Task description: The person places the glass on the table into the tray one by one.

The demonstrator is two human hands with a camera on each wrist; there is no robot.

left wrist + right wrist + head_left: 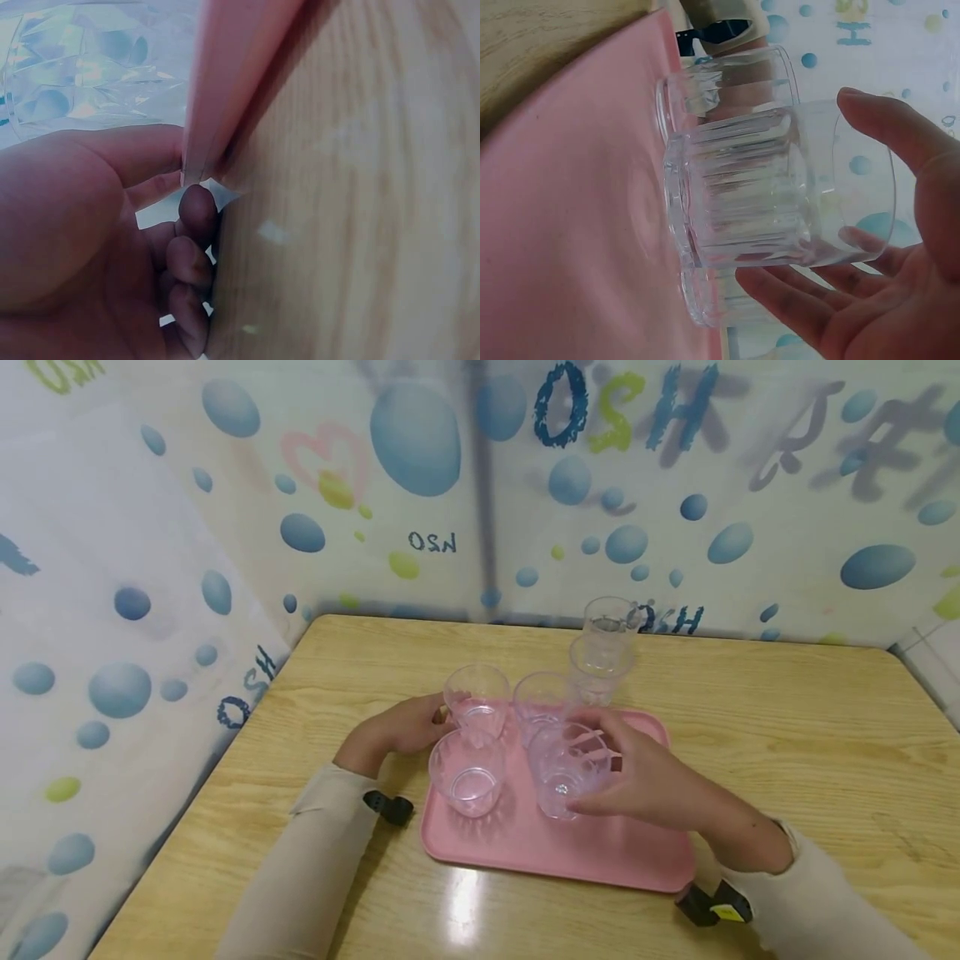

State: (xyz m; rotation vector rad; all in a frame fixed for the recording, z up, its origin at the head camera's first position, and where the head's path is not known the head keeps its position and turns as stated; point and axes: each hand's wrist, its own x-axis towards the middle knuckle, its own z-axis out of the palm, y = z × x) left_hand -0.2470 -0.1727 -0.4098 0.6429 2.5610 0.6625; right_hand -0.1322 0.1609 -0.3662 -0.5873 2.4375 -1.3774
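Note:
My right hand grips a clear plastic cup, fingers and thumb curved round its sides; the cup has a ribbed lower part. Its base is close over the pink tray, at the tray's middle. At the tray's left edge is my left hand; in the left wrist view its thumb lies over the tray rim, with the other fingers curled below beside the table. Right by that hand stand a clear cup and, nearer me, another clear cup. One more clear cup stands behind the held one.
Two more clear cups stand at the back right beyond the tray, a nearer cup and a farther cup close to the wall sheet. The wooden table extends around the tray.

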